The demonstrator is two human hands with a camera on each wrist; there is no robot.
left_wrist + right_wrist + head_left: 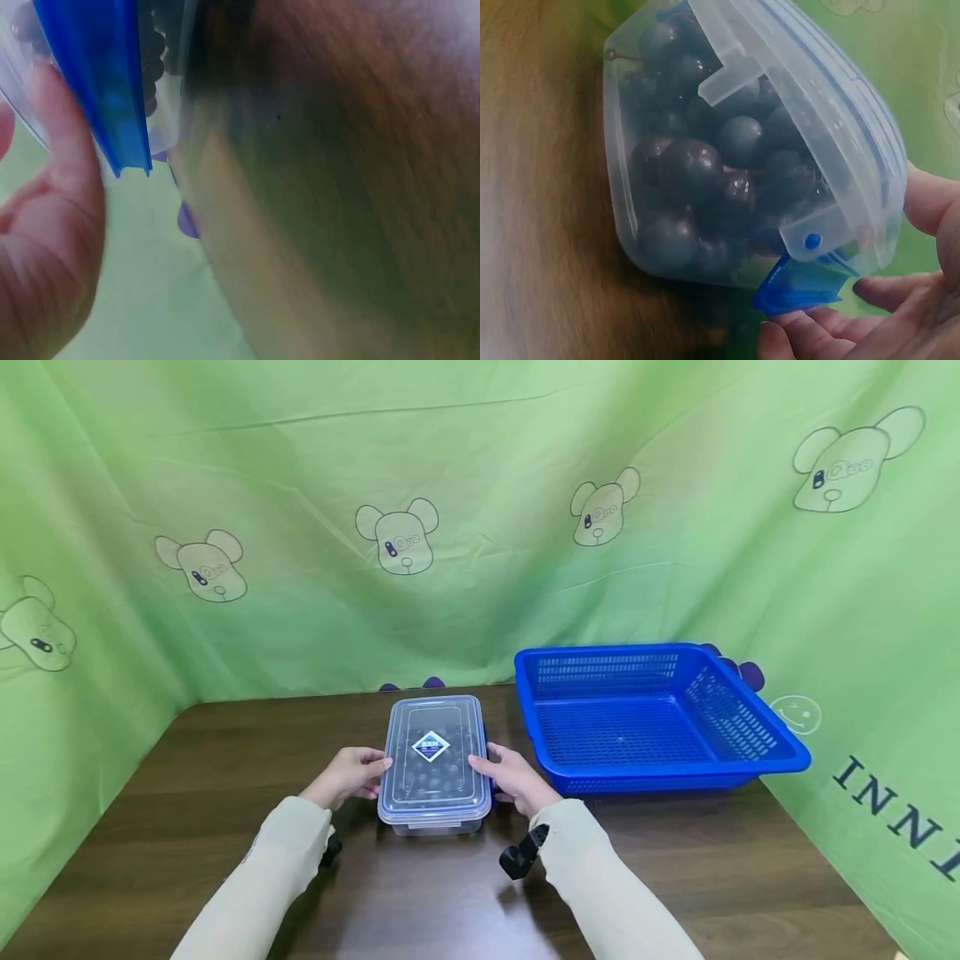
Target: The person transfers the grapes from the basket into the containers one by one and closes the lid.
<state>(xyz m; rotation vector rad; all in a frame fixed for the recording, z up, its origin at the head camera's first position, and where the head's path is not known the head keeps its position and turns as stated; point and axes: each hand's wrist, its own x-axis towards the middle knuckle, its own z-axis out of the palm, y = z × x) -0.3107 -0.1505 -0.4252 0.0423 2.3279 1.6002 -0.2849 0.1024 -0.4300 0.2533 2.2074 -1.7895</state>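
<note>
A clear plastic food container (438,777) with a blue-edged, see-through lid and a diamond-shaped label is in the middle of the head view. Round dark grapes (690,169) fill much of it, seen through the wall. My left hand (351,777) grips its left side, thumb at the lid's edge; in the left wrist view a finger lies beside a blue side clip (112,82). On the other side, my right hand (519,779) holds the container with its thumb over the lid. The fingers touch a blue clip (810,285) that sticks outward from the wall.
A large blue plastic basket (600,770) with slotted walls stands right of the container, close to the right hand. Both rest on a brown wooden table (225,760). A green printed cloth (487,602) hangs behind and along the sides.
</note>
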